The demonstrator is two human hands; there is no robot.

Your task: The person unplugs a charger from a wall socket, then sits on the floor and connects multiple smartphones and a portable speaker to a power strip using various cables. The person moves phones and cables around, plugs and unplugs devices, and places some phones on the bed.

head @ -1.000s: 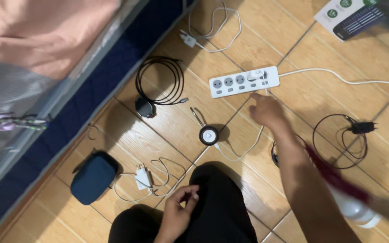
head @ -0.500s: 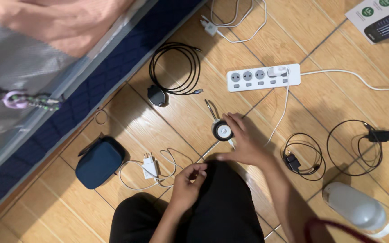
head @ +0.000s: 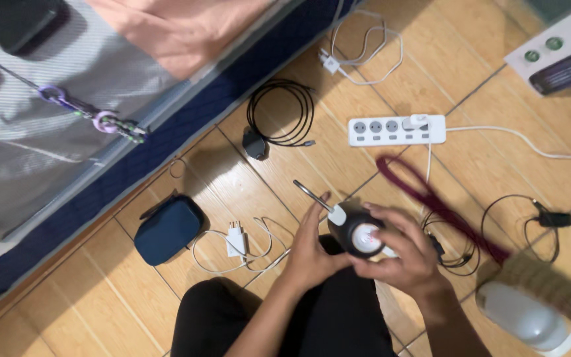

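While both hands meet just above the person's dark-trousered lap, the left hand [head: 312, 248] cups a small round black device [head: 358, 235] from its left side and the right hand [head: 401, 258] wraps around it from the right and below, fingers curled shut on its body. Its white circular face points up toward the camera, and a thin metal loop [head: 308, 193] juts from its upper left past the left fingertips; it is lifted off the floor, between the two palms. Both forearms rise from the bottom edge and converge on it. Around them lies a floor of tan wood-look tiles [head: 365, 73] with dark grout lines. A white charger with its cable [head: 236, 239] rests just left of the lap, next to a navy zip pouch [head: 168, 229]. Farther up sit a coiled black cable [head: 282, 112], a white power strip [head: 396, 130] with one plug in it, and a loose white cable [head: 363, 49]. To the right lie two more coiled black cables [head: 523, 218], and a white rounded object [head: 523, 317] sits at the lower right. A blue-edged mattress [head: 133, 162] with grey and pink bedding fills the upper left.
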